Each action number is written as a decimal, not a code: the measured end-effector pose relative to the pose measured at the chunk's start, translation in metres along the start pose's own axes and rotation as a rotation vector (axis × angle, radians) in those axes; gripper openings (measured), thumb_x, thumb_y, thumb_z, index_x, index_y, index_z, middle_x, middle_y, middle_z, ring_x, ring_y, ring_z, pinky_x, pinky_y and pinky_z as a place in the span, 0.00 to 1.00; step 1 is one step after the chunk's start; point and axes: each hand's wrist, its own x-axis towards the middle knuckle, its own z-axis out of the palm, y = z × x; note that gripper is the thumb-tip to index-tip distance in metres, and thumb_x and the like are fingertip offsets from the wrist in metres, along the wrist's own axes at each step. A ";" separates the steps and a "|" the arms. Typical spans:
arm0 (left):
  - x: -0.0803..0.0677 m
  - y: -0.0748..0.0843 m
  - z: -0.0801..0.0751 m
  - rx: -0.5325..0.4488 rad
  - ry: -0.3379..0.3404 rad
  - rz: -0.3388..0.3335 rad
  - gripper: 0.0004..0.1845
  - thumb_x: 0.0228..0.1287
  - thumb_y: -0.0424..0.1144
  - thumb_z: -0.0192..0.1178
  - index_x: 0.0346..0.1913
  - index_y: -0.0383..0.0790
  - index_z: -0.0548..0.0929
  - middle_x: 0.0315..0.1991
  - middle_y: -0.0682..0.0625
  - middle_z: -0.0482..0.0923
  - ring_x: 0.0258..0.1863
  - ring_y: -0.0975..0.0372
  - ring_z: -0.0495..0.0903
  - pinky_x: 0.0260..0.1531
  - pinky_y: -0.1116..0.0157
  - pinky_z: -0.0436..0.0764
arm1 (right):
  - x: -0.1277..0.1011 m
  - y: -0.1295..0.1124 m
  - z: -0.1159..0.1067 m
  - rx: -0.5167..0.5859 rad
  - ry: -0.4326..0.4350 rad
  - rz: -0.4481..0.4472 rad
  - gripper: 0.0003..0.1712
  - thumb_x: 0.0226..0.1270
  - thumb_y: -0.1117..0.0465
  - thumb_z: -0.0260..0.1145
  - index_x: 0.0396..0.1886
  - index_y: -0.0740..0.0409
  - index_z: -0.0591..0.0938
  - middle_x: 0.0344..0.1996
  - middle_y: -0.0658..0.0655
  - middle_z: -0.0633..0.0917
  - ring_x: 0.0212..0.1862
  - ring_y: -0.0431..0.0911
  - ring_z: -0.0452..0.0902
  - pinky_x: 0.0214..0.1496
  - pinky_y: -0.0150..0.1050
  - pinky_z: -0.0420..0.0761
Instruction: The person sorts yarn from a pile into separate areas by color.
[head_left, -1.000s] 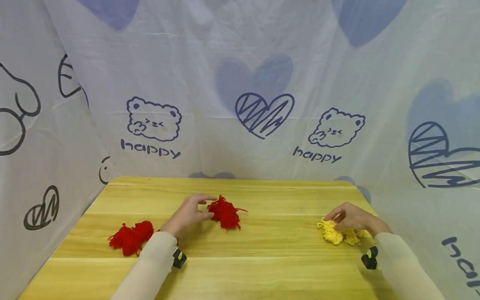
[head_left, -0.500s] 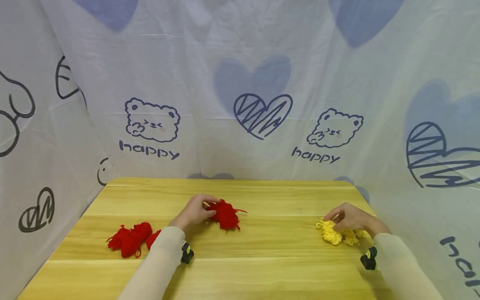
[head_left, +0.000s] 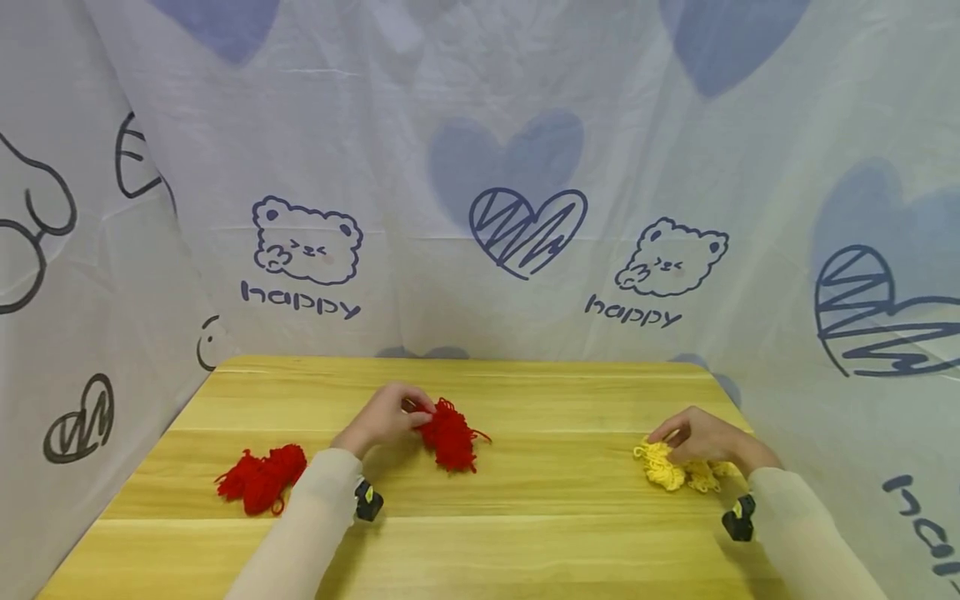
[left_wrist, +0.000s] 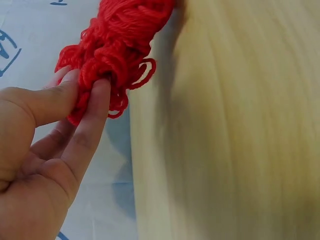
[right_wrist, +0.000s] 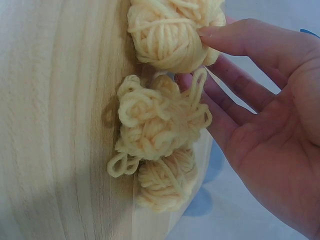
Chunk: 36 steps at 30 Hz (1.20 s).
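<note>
While the left hand (head_left: 386, 417) pinches its top, the red yarn bundle (head_left: 448, 435) hangs lengthwise toward the table (head_left: 525, 500). Fingers spread, the right hand (head_left: 701, 437) rests on yellow yarn (head_left: 663, 467).

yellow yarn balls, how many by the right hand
3, in a row at the table edge under the right hand: top yellow ball touched by a fingertip, loose middle yellow ball, bottom yellow ball. More may be hidden behind the hand.

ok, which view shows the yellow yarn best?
Right wrist: the yellow yarn fills the frame as three separate bundles, with the right hand touching them. Head view shows only a small clump half under that hand. Left wrist misses it.
</note>
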 end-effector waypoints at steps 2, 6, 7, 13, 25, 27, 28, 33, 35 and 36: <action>-0.001 0.000 -0.003 0.022 -0.006 0.035 0.03 0.66 0.27 0.67 0.37 0.36 0.90 0.37 0.45 0.88 0.35 0.59 0.82 0.40 0.67 0.83 | 0.000 0.000 0.000 -0.005 0.003 0.004 0.20 0.58 0.73 0.73 0.52 0.67 0.88 0.56 0.72 0.85 0.48 0.53 0.85 0.43 0.40 0.89; -0.005 0.001 -0.010 0.040 -0.028 0.086 0.03 0.65 0.26 0.67 0.35 0.36 0.88 0.34 0.46 0.86 0.34 0.62 0.81 0.41 0.67 0.82 | -0.001 -0.001 0.000 -0.007 0.005 0.011 0.20 0.58 0.73 0.73 0.52 0.66 0.88 0.56 0.72 0.85 0.48 0.54 0.85 0.43 0.40 0.88; -0.006 0.001 -0.012 0.040 -0.035 0.091 0.03 0.65 0.26 0.67 0.35 0.36 0.88 0.34 0.46 0.86 0.34 0.63 0.81 0.42 0.67 0.82 | -0.001 -0.001 0.000 -0.007 0.006 0.013 0.20 0.58 0.73 0.73 0.52 0.66 0.88 0.56 0.72 0.85 0.48 0.54 0.85 0.43 0.40 0.88; -0.014 0.001 -0.025 0.025 -0.071 0.069 0.03 0.66 0.27 0.66 0.37 0.37 0.88 0.36 0.47 0.86 0.36 0.62 0.81 0.43 0.66 0.82 | -0.002 -0.004 0.000 0.002 0.005 0.023 0.20 0.57 0.73 0.72 0.52 0.67 0.88 0.56 0.72 0.85 0.48 0.54 0.85 0.43 0.40 0.88; -0.026 -0.003 -0.049 -0.042 -0.195 0.037 0.05 0.67 0.24 0.64 0.39 0.35 0.86 0.36 0.44 0.84 0.33 0.60 0.81 0.36 0.65 0.87 | -0.002 -0.002 -0.001 -0.003 0.006 0.011 0.20 0.58 0.73 0.72 0.52 0.67 0.88 0.57 0.73 0.84 0.49 0.55 0.85 0.43 0.41 0.89; -0.029 -0.003 -0.052 -0.048 -0.214 0.031 0.05 0.67 0.24 0.63 0.39 0.35 0.86 0.36 0.44 0.85 0.32 0.61 0.81 0.36 0.65 0.87 | -0.002 -0.002 -0.001 -0.004 0.006 0.013 0.20 0.58 0.73 0.72 0.52 0.67 0.88 0.57 0.73 0.84 0.50 0.56 0.85 0.44 0.42 0.89; -0.030 -0.003 -0.054 -0.045 -0.223 0.030 0.05 0.67 0.24 0.63 0.39 0.35 0.87 0.35 0.45 0.84 0.32 0.61 0.81 0.36 0.65 0.87 | -0.002 -0.002 -0.001 -0.003 0.006 0.014 0.20 0.58 0.73 0.72 0.52 0.67 0.88 0.57 0.73 0.84 0.50 0.56 0.85 0.44 0.42 0.89; -0.035 -0.002 -0.062 -0.030 -0.263 0.019 0.07 0.66 0.23 0.63 0.38 0.37 0.87 0.34 0.46 0.84 0.29 0.61 0.80 0.35 0.65 0.87 | -0.001 -0.003 0.000 -0.009 0.007 0.013 0.20 0.58 0.72 0.72 0.52 0.66 0.88 0.57 0.72 0.84 0.49 0.55 0.85 0.44 0.42 0.89; -0.037 -0.003 -0.064 -0.029 -0.282 0.013 0.07 0.66 0.23 0.64 0.38 0.37 0.87 0.33 0.47 0.84 0.29 0.61 0.80 0.35 0.65 0.87 | -0.001 -0.003 0.000 -0.010 0.008 0.016 0.19 0.58 0.72 0.73 0.52 0.65 0.88 0.57 0.72 0.84 0.49 0.54 0.86 0.44 0.42 0.89; -0.037 -0.003 -0.066 -0.025 -0.289 0.008 0.07 0.66 0.23 0.64 0.38 0.37 0.87 0.33 0.47 0.84 0.29 0.61 0.80 0.35 0.65 0.87 | 0.000 -0.002 0.001 -0.010 0.008 0.015 0.19 0.58 0.72 0.73 0.51 0.65 0.88 0.57 0.72 0.84 0.49 0.54 0.86 0.44 0.42 0.89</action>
